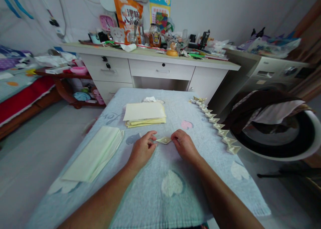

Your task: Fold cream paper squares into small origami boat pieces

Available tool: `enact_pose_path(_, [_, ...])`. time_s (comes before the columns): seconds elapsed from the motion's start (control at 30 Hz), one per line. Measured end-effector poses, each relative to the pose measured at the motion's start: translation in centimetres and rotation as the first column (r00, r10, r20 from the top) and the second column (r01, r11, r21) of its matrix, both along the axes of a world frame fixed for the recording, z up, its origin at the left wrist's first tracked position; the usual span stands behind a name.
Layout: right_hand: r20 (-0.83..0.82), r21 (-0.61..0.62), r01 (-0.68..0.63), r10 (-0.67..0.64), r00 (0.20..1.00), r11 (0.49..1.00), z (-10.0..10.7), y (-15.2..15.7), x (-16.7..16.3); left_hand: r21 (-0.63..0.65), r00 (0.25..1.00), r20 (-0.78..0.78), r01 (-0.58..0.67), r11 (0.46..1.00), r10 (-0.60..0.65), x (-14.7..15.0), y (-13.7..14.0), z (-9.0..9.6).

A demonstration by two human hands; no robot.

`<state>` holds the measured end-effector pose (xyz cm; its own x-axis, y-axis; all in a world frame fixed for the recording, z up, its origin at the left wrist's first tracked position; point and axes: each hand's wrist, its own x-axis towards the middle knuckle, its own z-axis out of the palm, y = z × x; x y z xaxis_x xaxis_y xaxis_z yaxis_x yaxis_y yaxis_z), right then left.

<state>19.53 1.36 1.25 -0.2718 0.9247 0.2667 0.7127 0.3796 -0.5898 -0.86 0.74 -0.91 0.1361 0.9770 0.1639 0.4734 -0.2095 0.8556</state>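
Observation:
A small folded paper boat [164, 140], pale and pointed at both ends, is held low over the cloth-covered table [155, 195]. My right hand [185, 145] pinches its right tip between thumb and fingers. At the other tip, my left hand [143, 148] has its thumb and fingers closed around the point. Beyond my hands lies a stack of cream paper sheets [144, 111]. Left of my left hand is a pile of long, folded pale-green paper [95, 153]. A row of similar folded paper boats [217, 126] runs along the table's right side.
A crumpled white tissue [149, 99] lies behind the stack. Past the table stands a white desk [162, 68] crowded with a jar, an orange bag and other items. On the right, a washing machine's round door [312, 132] hangs open with clothes. A bed [25, 98] is at left.

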Motion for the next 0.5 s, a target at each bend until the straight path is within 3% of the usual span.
enact_pose_path(0.27, [0.205, 0.101, 0.051, -0.071, 0.976, 0.994, 5.5, 1.3, 3.3, -0.029, 1.000, 0.013, 0.010, 1.000, -0.009, 0.0, 0.1, -0.6])
enact_pose_path(0.4, [0.373, 0.131, 0.100, -0.142, 0.917, 0.986, 6.2, 5.4, 7.1, -0.041, 1.000, 0.006, 0.008, 0.999, -0.008, 0.0, 0.0, -0.4])
enact_pose_path(0.5, [0.463, 0.119, 0.218, -0.248, 0.851, 0.969, 5.9, 9.3, 10.6, -0.051, 1.000, -0.007, 0.002, 0.999, -0.002, 0.0, 0.0, -0.2])
